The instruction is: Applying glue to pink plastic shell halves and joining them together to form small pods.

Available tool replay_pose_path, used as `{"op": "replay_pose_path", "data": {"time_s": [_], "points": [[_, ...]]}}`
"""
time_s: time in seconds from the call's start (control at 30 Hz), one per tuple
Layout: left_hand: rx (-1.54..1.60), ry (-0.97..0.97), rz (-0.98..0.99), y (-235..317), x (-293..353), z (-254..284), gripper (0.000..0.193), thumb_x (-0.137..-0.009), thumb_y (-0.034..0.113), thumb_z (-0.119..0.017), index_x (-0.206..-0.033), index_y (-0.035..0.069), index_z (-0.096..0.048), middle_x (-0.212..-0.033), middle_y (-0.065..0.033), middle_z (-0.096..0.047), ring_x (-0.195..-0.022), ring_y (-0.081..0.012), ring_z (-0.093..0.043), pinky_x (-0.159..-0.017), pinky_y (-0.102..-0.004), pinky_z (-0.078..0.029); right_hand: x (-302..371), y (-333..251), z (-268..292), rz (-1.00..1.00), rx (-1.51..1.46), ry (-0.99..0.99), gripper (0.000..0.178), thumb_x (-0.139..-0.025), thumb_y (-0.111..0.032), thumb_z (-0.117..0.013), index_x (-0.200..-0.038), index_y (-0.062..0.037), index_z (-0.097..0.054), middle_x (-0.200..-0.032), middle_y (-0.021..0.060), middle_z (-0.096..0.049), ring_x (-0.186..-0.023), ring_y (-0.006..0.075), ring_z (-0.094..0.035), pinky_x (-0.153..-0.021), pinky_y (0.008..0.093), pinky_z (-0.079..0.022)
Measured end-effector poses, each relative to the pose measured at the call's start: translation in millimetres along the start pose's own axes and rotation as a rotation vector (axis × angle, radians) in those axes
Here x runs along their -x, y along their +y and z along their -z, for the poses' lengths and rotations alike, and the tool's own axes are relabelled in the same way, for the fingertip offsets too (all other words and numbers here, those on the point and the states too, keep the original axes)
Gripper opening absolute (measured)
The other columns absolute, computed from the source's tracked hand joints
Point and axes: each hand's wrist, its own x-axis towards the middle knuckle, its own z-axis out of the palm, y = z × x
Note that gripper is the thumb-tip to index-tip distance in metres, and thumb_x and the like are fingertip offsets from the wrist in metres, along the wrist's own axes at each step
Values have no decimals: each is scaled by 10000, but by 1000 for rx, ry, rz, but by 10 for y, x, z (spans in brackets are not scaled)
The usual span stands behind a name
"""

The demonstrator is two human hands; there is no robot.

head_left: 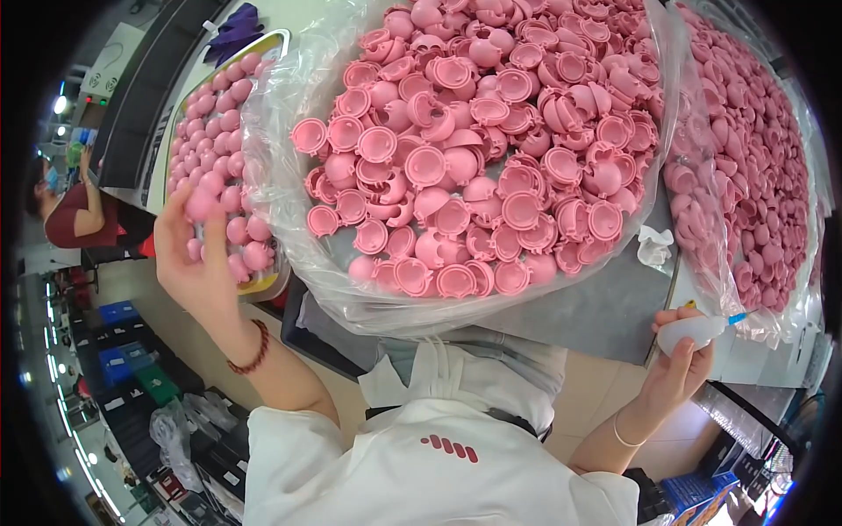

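Note:
At the left, my left hand (pixel 197 263) pinches a round pink ball (pixel 201 205) between thumb and fingers, above a tray (pixel 282 39) filled with similar pink balls. My right hand (pixel 680 364), at the lower right, is closed around a small white squeeze bottle (pixel 688 334) with a blue tip pointing right. In front of me lies a clear plastic bag (pixel 294 237), spread open, with a heap of pink half-shells (pixel 427 167), many hollow side up. The bag's near edge lies between my two hands.
A second clear bag of pink shells (pixel 745 158) stands on the right. Crumpled white tissue (pixel 654 246) lies on the grey tabletop (pixel 579 320) between the bags. Purple cloth (pixel 235 33) sits behind the tray. Another person (pixel 79 210) is at the far left.

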Motion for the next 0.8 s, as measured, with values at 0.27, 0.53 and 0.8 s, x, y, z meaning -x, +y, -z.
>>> {"op": "replay_pose_path", "data": {"time_s": [0.27,0.53,0.8], "points": [[-369,-465,-376,369,209,-200,192,-603,83,-681,-770,43,-596,-880,-93,-544,-864,-252,-496,-781,-333,-376,55,-9,36,-19,-25,-35,398,-797,-273,-565,-980,69,-477,-837,147,-561,-750,208,-573,-643,269,-476],[-540,-486,-372,294,300,-200,113,-764,130,-575,-827,38,-564,-989,-129,-514,-929,-284,-466,-774,-360,-374,33,-118,-72,-109,-326,32,281,-751,-173,-613,-943,16,-533,-852,82,-588,-761,149,-573,-671,258,-443],[-552,-686,-437,302,233,-295,208,-792,203,-552,-839,0,-561,-1008,-142,-509,-939,-310,-474,-786,-357,-375,35,-101,121,-53,-98,-94,267,-748,-151,-608,-941,20,-539,-804,79,-601,-734,134,-567,-658,248,-436]]}}
